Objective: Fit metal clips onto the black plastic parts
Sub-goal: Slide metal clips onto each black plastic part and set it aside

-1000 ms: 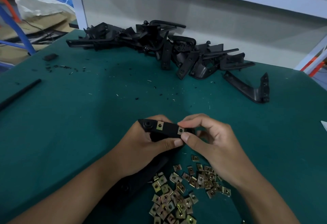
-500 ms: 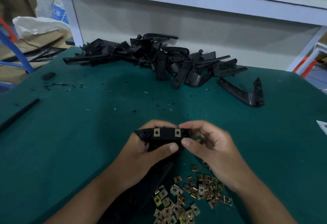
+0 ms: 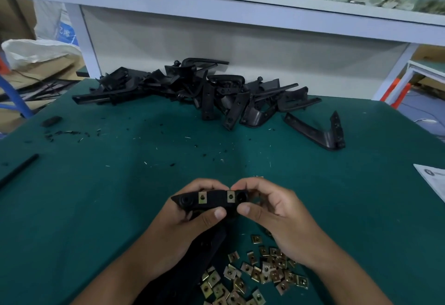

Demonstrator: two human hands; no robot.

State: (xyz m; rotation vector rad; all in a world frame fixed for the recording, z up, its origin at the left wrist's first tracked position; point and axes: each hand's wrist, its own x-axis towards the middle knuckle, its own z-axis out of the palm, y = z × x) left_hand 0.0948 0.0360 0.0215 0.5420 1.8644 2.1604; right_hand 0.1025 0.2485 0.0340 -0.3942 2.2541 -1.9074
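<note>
Both hands are working one black plastic part (image 3: 214, 201), holding it up just above the green table (image 3: 96, 208), near the front edge, centre. Left hand (image 3: 183, 227) is gripping it w/ thumb curled under the front face and fingers wrapped over the top. Right hand (image 3: 272, 211) is pinching the right end, thumb below, index on top, right by the second metal clip (image 3: 230, 196). First clip (image 3: 202, 197) is sitting further left on the part, looking seated.

Risk, as I'm reading it: that right-hand clip may be only part-way on. If the thumb is pushing off-square, it could be cocking sideways or popping off into the loose clips (image 3: 260, 273) lying by the front edge. Also the grip is at the ends only, so the part could be twisting under the push.

Orientation: the long axis is running left-right, roughly parallel to the front edge, the pointed tip aiming left and the clip face tilting up toward the camera. A longer leg seems to be dropping down toward the person, mostly hidden by the left hand.

Spare black parts (image 3: 192, 93) are piling along the back edge, one bracket (image 3: 317, 133) lying apart toward the back right.
</note>
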